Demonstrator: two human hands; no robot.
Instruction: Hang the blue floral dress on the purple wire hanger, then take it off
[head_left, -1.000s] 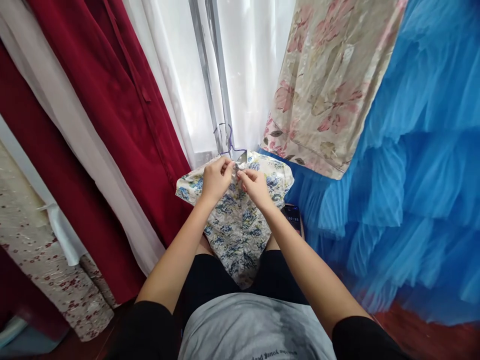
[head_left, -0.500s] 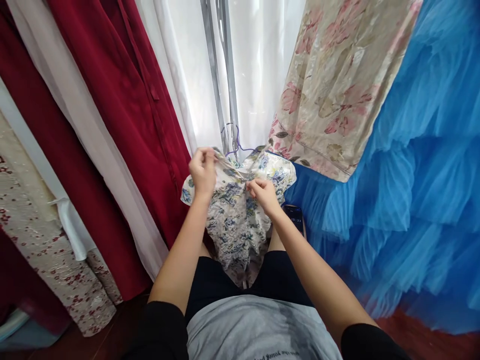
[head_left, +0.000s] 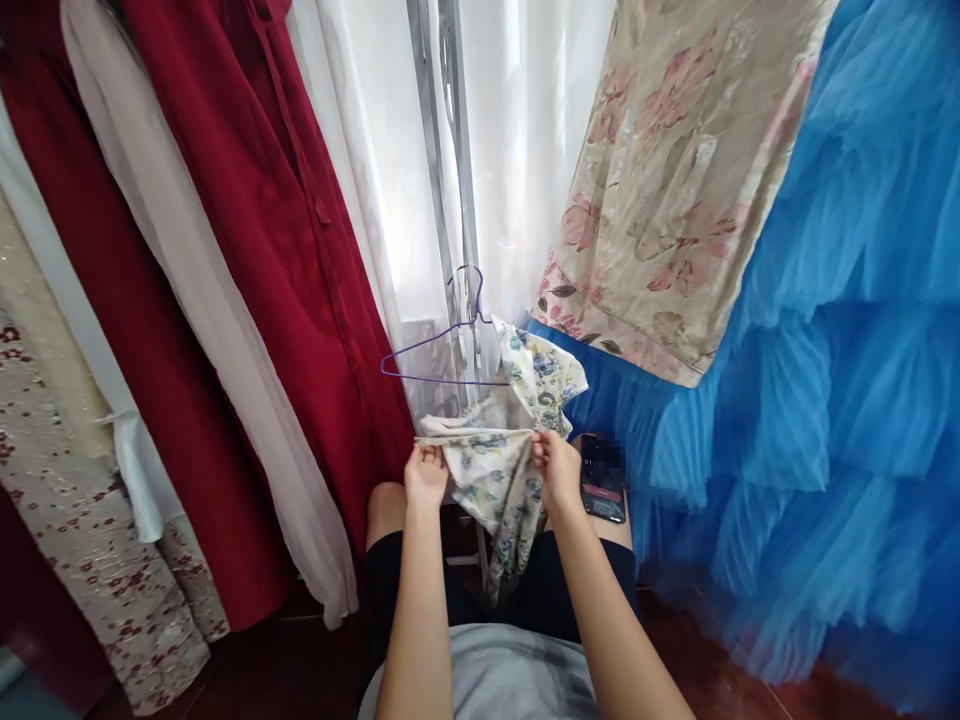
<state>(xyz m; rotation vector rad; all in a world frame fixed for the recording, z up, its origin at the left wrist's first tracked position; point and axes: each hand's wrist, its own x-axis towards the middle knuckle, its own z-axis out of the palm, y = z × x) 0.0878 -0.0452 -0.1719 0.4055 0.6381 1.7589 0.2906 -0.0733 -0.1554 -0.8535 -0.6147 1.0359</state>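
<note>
A white blouse (head_left: 480, 470) with a blue and yellow flower print hangs in front of my lap. Its right shoulder still sits on a thin purple hanger (head_left: 427, 350), while the hanger's left arm is bare. My left hand (head_left: 426, 474) pinches the fabric at the blouse's left side. At the middle edge, my right hand (head_left: 556, 468) grips the cloth with curled fingers. Between the two hands the edge is stretched nearly straight. The lower part of the blouse drops in folds between my knees.
A phone (head_left: 602, 480) lies on my right thigh. Dark red cloth (head_left: 247, 250) and pale lengths hang on the left. A beige floral garment (head_left: 667, 190) and blue ruffled tulle (head_left: 787, 380) hang on the right. Metal poles (head_left: 461, 150) stand before a white curtain (head_left: 510, 200).
The blouse's left shoulder has come off the hanger. Both hands have moved down toward my lap, drawing the cloth with them, and the hanger's left arm is now exposed.
</note>
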